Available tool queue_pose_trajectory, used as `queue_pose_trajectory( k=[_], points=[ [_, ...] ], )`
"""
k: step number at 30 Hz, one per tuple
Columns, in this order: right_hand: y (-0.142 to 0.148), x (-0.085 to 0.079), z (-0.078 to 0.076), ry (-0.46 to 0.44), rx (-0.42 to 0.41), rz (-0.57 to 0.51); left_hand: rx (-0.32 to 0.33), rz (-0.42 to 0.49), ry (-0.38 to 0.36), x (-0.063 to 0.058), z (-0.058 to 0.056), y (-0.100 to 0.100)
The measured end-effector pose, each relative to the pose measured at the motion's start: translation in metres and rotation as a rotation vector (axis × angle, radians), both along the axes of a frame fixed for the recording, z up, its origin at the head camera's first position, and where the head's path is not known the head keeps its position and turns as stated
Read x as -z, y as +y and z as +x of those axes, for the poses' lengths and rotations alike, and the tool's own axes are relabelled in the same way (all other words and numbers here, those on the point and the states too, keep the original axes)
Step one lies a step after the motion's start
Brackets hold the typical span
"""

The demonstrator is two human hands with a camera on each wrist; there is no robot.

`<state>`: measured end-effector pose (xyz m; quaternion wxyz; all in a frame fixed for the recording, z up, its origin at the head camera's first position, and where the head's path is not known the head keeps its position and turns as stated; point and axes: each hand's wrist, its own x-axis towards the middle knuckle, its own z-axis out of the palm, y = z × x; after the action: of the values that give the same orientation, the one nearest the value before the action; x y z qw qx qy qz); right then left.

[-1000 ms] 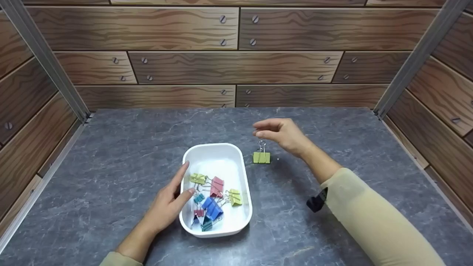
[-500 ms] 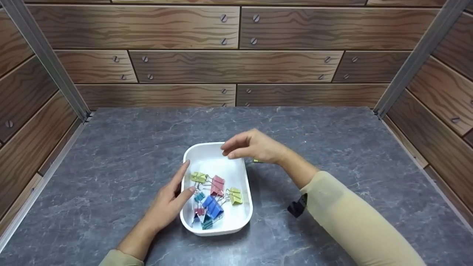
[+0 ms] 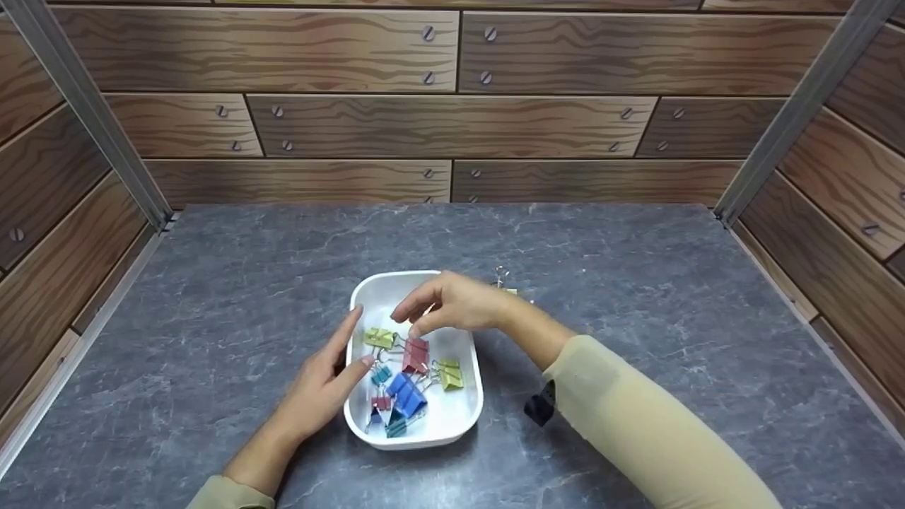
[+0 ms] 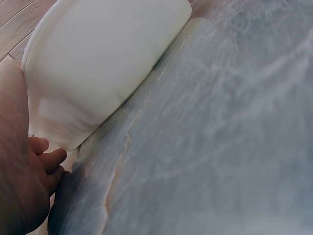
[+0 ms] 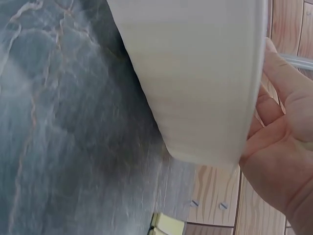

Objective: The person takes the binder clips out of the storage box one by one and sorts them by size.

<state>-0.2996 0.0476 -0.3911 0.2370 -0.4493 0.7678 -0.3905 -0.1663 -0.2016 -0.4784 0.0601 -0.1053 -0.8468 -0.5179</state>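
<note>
A white plastic tray point(image 3: 463, 417) stands on the table, with several binder clips lying in it. My left hand point(image 3: 314, 389) holds its left side, thumb over the rim and fingers at the outer wall. Over the tray's far right part hangs my right hand point(image 3: 452, 304), thumb and fingers apart with nothing between them. Its thumb tip is right by the pink binder clip point(image 3: 416, 355). A yellow-green binder clip point(image 3: 380, 338) lies left of that, a blue binder clip point(image 3: 406, 396) nearer, and another yellow-green clip point(image 3: 450, 375) to the right.
Outside the tray, a large yellow-green binder clip point(image 5: 168, 225) stands on the table; in the head view my right wrist hides most of it. Small teal clips point(image 3: 381, 375) lie near my left thumb. Wood-patterned walls point(image 3: 452, 127) enclose the dark marbled table point(image 3: 247, 283).
My right hand has moved left and nearer, from above the standing yellow-green clip to inside the tray's outline, over the pink clip. My left hand has stayed at the tray.
</note>
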Motion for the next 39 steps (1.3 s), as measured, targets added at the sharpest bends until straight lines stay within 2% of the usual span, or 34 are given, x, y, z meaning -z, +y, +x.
queue_pose_trajectory(
  k=[4,17,27,34,39],
  points=[
    [-0.007,0.002,0.003,0.030,-0.009,0.028,0.000,-0.004,0.025,0.000,-0.001,0.000],
    [-0.015,0.010,0.013,0.095,0.012,0.098,-0.003,-0.006,0.010,0.000,0.002,-0.002],
    [-0.014,0.015,0.016,0.103,0.027,0.098,-0.002,-0.014,0.006,0.002,0.000,-0.001],
    [-0.015,0.018,0.019,0.162,0.045,0.112,-0.007,-0.019,0.030,0.004,0.001,-0.001],
    [-0.016,0.018,0.018,0.194,0.048,0.122,0.007,-0.009,0.018,0.002,0.000,-0.001]
  ],
)
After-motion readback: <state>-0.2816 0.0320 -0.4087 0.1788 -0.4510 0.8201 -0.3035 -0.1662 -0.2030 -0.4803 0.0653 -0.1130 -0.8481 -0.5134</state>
